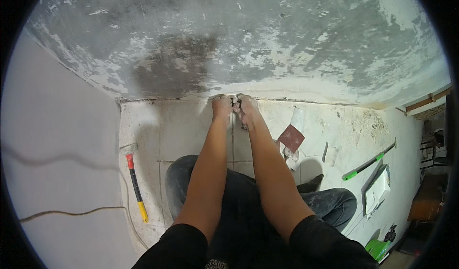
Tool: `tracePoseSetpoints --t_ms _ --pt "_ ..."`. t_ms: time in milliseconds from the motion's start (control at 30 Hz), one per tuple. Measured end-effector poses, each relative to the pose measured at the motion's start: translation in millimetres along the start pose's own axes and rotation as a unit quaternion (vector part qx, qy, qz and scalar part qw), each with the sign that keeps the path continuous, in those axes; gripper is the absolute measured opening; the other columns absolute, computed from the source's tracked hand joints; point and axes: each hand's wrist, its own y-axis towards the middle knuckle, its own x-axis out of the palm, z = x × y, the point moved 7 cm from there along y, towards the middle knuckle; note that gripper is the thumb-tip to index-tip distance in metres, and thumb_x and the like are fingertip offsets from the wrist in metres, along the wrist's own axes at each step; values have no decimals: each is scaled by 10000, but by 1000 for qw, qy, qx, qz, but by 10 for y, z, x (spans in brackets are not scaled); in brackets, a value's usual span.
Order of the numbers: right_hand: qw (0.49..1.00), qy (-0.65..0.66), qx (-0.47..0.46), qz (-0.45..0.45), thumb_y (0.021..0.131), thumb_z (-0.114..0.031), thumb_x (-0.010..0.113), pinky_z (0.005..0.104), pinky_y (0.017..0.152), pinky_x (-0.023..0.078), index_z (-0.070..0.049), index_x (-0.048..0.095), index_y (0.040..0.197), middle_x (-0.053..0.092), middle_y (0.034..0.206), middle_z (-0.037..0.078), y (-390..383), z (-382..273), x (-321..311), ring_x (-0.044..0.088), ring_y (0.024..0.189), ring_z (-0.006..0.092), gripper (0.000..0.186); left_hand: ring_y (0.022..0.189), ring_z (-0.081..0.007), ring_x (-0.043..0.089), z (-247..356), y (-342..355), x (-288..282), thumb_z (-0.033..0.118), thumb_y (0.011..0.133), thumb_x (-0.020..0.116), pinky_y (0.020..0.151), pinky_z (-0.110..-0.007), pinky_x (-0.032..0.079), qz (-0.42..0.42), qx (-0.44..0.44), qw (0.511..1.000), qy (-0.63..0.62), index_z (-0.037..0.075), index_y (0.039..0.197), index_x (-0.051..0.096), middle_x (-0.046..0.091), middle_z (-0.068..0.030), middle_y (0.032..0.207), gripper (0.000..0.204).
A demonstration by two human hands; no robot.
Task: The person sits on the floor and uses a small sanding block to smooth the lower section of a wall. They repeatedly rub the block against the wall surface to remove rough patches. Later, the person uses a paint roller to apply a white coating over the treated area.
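Both arms reach forward between my bent knees to the foot of a grey, patchily scraped wall (181, 44), where it meets the dusty tiled floor (191, 135). My left hand (221, 106) is closed, its knuckles close to the wall's bottom edge. Beside it, my right hand (247, 106) is curled too, coated in pale dust. A small dusty lump (235, 102) shows between the hands; its kind cannot be made out. The fingertips are mostly hidden. Right of my right hand, a reddish-brown piece of sandpaper (291, 138) lies on a pale sheet (297, 119).
On the left floor lies a scraper (136, 187) with a red, black and yellow handle, near a cable (81, 212). To the right are a long green-and-black-handled scraper (368, 164), a white box-like item (378, 191) and a green object (377, 250). A plain wall (57, 140) borders the left.
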Motion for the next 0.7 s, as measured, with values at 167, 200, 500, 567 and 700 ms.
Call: tracePoseSetpoints --t_ms 167,200,500,567,700 --pt "998 16 -40 53 959 -86 526 284 436 408 -29 581 876 590 715 75 -284 -89 -20 513 539 142 115 683 -187 618 0 -255 60 130 973 462 554 -334 512 5 2 998 -57 56 933 591 612 -64 826 154" --pt "997 21 -48 62 953 -78 526 286 436 409 -27 583 873 594 719 79 -305 -148 -37 517 543 144 111 691 -189 622 22 -234 54 136 976 460 559 -337 516 -8 -8 999 -45 53 947 590 619 -71 841 156" --pt "997 -64 -41 19 930 -18 473 297 445 409 3 600 807 615 719 111 -54 -212 37 516 530 160 178 758 -241 606 327 -317 213 160 1013 402 687 -368 532 -85 -13 994 -69 10 981 559 599 -109 906 219" --pt "989 -113 -84 51 932 -1 457 302 456 410 11 606 813 621 720 107 -69 -259 55 520 528 165 191 761 -232 586 254 -390 228 173 1018 405 689 -376 524 -77 -26 991 -106 7 982 563 583 -101 895 231" --pt "982 -97 -141 83 935 -2 473 301 467 409 6 618 829 624 724 97 -141 -237 80 524 531 167 179 767 -214 561 250 -259 153 184 1019 422 673 -384 506 -81 -42 990 -112 18 979 575 566 -82 883 229"
